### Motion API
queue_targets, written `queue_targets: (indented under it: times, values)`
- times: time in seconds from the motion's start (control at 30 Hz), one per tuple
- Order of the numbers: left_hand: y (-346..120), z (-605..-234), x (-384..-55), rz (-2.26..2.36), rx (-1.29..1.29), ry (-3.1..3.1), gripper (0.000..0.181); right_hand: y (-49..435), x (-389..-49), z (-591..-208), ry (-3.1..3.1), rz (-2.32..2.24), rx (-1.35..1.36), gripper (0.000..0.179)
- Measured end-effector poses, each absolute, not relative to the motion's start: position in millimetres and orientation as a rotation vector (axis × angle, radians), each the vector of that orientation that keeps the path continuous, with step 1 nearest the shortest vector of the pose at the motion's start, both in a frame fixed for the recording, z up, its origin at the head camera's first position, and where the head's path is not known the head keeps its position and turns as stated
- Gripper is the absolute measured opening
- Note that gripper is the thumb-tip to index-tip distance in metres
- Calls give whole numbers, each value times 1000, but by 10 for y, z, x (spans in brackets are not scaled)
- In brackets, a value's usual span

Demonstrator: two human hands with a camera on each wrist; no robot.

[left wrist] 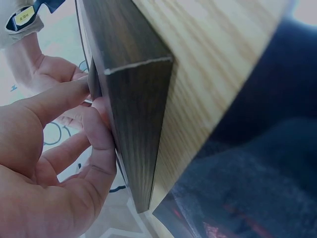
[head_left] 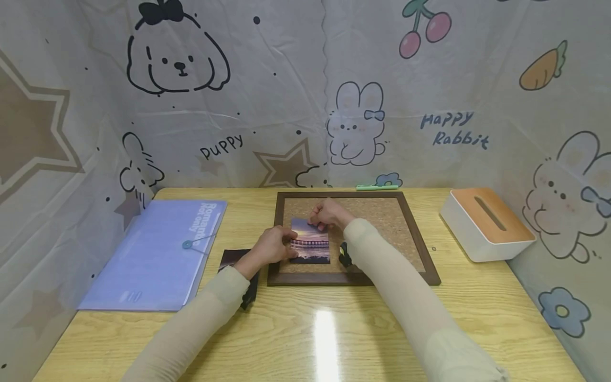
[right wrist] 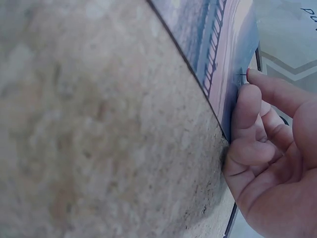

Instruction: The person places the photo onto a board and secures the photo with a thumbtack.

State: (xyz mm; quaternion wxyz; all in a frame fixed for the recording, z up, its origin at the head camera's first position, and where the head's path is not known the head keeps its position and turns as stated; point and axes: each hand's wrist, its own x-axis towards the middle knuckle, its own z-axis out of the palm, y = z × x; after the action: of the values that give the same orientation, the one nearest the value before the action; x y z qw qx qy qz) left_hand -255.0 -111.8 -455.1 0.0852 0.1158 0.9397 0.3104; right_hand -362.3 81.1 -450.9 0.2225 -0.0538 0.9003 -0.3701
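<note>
A sunset photo (head_left: 310, 242) of a long bridge lies on the left part of a brown-framed cork board (head_left: 377, 228). My left hand (head_left: 274, 245) holds the photo by its left edge, thumb and finger bent at its border. At the photo's top right, my right hand (head_left: 329, 213) has its fingers bent close together. In the right wrist view, a fingertip of it meets the red head of a small pin (right wrist: 243, 74), whose thin shaft points at the photo's surface. The other fingers (right wrist: 247, 101) touch the upper edge of the photo.
Dark photo prints (head_left: 233, 257) lie left of the board, partly under my left arm. A bluish folder (head_left: 148, 254) with a string tie is farther left. A green pen (head_left: 377, 187) lies behind the board, and a tissue box (head_left: 491, 223) stands at right.
</note>
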Motion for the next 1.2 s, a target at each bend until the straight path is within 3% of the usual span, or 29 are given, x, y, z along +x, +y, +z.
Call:
queue_targets:
  times: [0.57, 1.2]
  values:
    - [-1101, -4552, -2561, 893, 353, 2823, 48, 800, -3635, -4521, 2507, -1009, -174, 10]
    - [-1108, -4501, -2508, 834, 352, 2828, 48, 1250, -3512, -4384, 2430, -1077, -333, 16]
